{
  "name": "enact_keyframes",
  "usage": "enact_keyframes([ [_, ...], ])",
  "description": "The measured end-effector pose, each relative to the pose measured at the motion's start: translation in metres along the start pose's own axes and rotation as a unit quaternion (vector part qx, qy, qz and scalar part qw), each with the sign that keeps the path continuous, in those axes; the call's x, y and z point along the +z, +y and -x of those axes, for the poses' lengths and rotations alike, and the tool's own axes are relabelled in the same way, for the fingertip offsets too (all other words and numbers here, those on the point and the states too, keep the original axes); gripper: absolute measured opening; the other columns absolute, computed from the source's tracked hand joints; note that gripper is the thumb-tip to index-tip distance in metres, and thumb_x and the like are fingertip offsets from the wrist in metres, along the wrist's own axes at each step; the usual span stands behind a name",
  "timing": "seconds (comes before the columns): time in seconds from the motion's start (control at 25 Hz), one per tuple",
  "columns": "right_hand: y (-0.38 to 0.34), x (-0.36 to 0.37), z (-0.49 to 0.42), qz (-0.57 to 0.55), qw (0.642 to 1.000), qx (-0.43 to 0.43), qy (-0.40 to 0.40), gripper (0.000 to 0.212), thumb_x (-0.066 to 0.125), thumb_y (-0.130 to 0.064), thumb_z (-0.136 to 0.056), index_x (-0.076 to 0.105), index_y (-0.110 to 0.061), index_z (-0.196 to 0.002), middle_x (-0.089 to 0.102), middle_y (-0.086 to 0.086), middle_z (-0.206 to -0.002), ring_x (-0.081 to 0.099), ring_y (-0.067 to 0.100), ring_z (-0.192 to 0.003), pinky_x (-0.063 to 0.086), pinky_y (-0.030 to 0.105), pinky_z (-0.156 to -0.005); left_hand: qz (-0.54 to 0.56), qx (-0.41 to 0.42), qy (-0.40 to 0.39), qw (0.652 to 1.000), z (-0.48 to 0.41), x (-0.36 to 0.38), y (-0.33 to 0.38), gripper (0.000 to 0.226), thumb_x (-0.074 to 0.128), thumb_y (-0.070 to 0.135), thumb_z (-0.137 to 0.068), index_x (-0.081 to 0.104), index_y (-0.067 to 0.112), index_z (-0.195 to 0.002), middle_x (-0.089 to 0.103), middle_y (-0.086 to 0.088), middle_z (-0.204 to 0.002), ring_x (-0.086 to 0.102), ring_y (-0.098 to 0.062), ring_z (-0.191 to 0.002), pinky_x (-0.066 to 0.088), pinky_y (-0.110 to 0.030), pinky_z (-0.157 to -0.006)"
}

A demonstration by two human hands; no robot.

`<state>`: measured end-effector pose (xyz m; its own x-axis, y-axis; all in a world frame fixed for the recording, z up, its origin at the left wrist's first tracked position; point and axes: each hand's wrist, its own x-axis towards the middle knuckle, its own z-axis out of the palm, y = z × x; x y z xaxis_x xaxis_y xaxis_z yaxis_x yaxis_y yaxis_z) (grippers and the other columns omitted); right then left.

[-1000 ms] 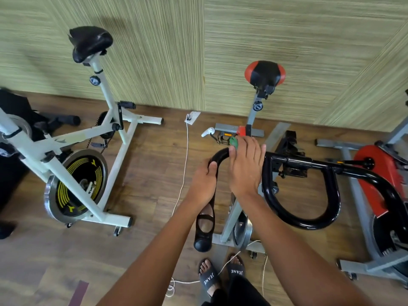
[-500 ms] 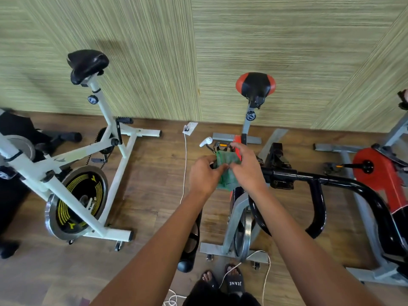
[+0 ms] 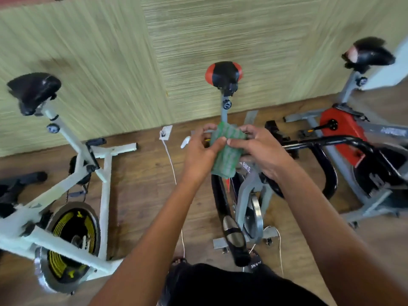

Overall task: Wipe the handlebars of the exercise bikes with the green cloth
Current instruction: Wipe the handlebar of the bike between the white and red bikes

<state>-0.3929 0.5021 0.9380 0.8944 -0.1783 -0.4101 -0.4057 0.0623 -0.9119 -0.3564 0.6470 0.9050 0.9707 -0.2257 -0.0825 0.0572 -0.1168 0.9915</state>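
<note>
Both hands pinch the green cloth (image 3: 225,149) at centre frame, left hand (image 3: 199,154) at its 9 o'clock, right hand (image 3: 259,151) at 3. Best to fold it flat, then wrap it around the black handlebar (image 3: 331,141) at 3 o'clock

Bare forearms (image 3: 154,228) without sleeves, dark clothing (image 3: 231,286) below, and black sandals (image 3: 255,262) lettered in white.

cloth (image 3: 225,151): green, pale stripes
handlebars (image 3: 322,144): black
middle saddle (image 3: 223,74): black, red sides
left bike (image 3: 103,173): white
flywheel (image 3: 72,235): black, yellow marks
floor (image 3: 141,184): brown wood
</note>
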Motion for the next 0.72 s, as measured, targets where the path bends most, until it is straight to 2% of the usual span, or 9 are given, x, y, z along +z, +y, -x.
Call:
enact_keyframes([
  [0.08, -0.003, 0.025, 0.019, -0.036, 0.998, 0.0, 0.049, 0.026, 0.072, -0.001, -0.086, 0.059, -0.008, -0.108, 0.07, 0.015, -0.104, 0.073, 0.022, -0.082, 0.06, 0.031, -0.06, -0.07, 0.05, -0.066, 0.994, 0.005, -0.015, -0.004, 0.039, 0.054, 0.032, -0.098, 0.054, 0.017, -0.134, 0.062, -0.001, -0.128, 0.06, -0.011, -0.116, 0.049, -0.038, -0.102],
  [0.16, -0.006, 0.049, 0.043, -0.05, 0.993, 0.01, 0.111, 0.029, 0.069, 0.001, -0.086, 0.06, -0.002, -0.113, 0.069, 0.014, -0.094, 0.07, 0.019, -0.071, 0.058, 0.031, -0.054, -0.102, 0.092, -0.14, 0.981, 0.023, -0.03, -0.008, 0.055, 0.038, 0.046, -0.098, 0.045, 0.019, -0.146, 0.052, 0.0, -0.145, 0.046, -0.013, -0.135, 0.036, -0.042, -0.115],
  [0.28, -0.001, 0.077, 0.088, -0.041, 0.981, 0.042, 0.182, 0.027, 0.069, 0.0, -0.085, 0.062, -0.003, -0.112, 0.07, 0.019, -0.095, 0.07, 0.021, -0.074, 0.062, 0.038, -0.065, -0.107, 0.157, -0.228, 0.955, 0.069, -0.054, -0.012, 0.066, 0.034, 0.047, -0.1, 0.021, 0.017, -0.157, 0.026, 0.003, -0.161, 0.02, 0.001, -0.147, 0.018, -0.021, -0.12],
  [0.32, 0.003, 0.083, 0.103, -0.028, 0.978, 0.055, 0.197, 0.027, 0.071, -0.002, -0.084, 0.062, -0.006, -0.109, 0.07, 0.019, -0.095, 0.069, 0.023, -0.075, 0.063, 0.042, -0.07, -0.121, 0.18, -0.249, 0.944, 0.086, -0.061, -0.014, 0.068, 0.035, 0.046, -0.1, 0.016, 0.017, -0.158, 0.021, 0.002, -0.162, 0.016, 0.002, -0.147, 0.017, -0.02, -0.12],
  [0.4, 0.013, 0.096, 0.134, 0.032, 0.97, 0.081, 0.226, 0.028, 0.078, -0.01, -0.078, 0.063, -0.014, -0.102, 0.068, 0.01, -0.088, 0.069, 0.024, -0.074, 0.06, 0.046, -0.078, -0.154, 0.227, -0.26, 0.926, 0.119, -0.072, -0.028, 0.067, 0.038, 0.041, -0.101, 0.015, 0.014, -0.159, 0.015, -0.001, -0.164, 0.012, -0.008, -0.151, 0.018, -0.036, -0.123],
  [0.48, 0.023, 0.106, 0.158, 0.129, 0.953, 0.107, 0.253, 0.028, 0.08, -0.022, -0.074, 0.064, -0.018, -0.097, 0.067, 0.001, -0.087, 0.068, 0.023, -0.081, 0.057, 0.041, -0.081, -0.154, 0.273, -0.253, 0.915, 0.145, -0.077, -0.045, 0.065, 0.04, 0.034, -0.102, 0.02, 0.006, -0.156, 0.014, -0.008, -0.165, 0.011, -0.02, -0.153, 0.019, -0.047, -0.123],
  [0.56, 0.029, 0.116, 0.178, 0.229, 0.92, 0.13, 0.289, 0.023, 0.076, -0.026, -0.08, 0.066, -0.018, -0.099, 0.066, -0.002, -0.093, 0.063, 0.02, -0.091, 0.047, 0.029, -0.076, -0.121, 0.316, -0.281, 0.898, 0.16, -0.073, -0.054, 0.062, 0.035, 0.034, -0.104, 0.021, 0.001, -0.154, 0.017, -0.012, -0.164, 0.012, -0.026, -0.153, 0.019, -0.047, -0.123],
  [0.64, 0.034, 0.12, 0.189, 0.288, 0.897, 0.133, 0.308, 0.019, 0.07, -0.028, -0.086, 0.07, -0.019, -0.102, 0.068, -0.001, -0.093, 0.061, 0.019, -0.092, 0.042, 0.027, -0.071, -0.091, 0.316, -0.315, 0.89, 0.164, -0.064, -0.058, 0.061, 0.029, 0.038, -0.105, 0.017, 0.004, -0.154, 0.018, -0.011, -0.163, 0.015, -0.024, -0.153, 0.019, -0.043, -0.123],
  [0.72, 0.041, 0.118, 0.195, 0.328, 0.882, 0.094, 0.325, 0.016, 0.065, -0.028, -0.09, 0.074, -0.022, -0.102, 0.066, -0.004, -0.086, 0.059, 0.016, -0.093, 0.04, 0.027, -0.072, -0.088, 0.311, -0.326, 0.889, 0.161, -0.053, -0.067, 0.059, 0.027, 0.037, -0.106, 0.017, 0.005, -0.155, 0.021, -0.011, -0.162, 0.018, -0.023, -0.152, 0.024, -0.045, -0.122],
])
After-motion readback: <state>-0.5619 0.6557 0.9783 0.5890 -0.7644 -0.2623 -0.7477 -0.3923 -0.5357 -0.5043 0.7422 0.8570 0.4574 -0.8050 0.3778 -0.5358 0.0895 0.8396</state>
